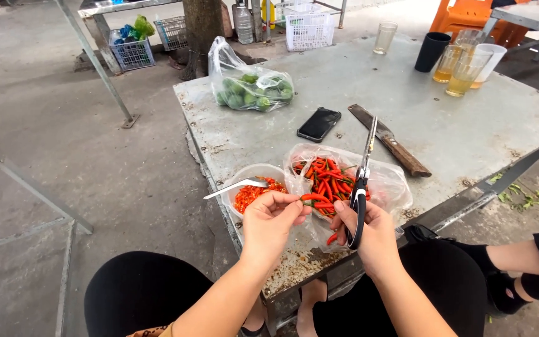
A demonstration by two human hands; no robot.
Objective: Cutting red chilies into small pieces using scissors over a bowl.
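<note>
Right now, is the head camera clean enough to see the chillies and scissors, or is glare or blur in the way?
Head view: even daylight, soft shadows; left hand, red chillies and scissors in the right hand are sharp; mild sheen on the plastic bag; wide-angle bending at the table edges.

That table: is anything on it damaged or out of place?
Yes. The metal table is rusted and flaking along its near edge, below the left hand. A phone lies bare between a cleaver and bagged limes.
</note>
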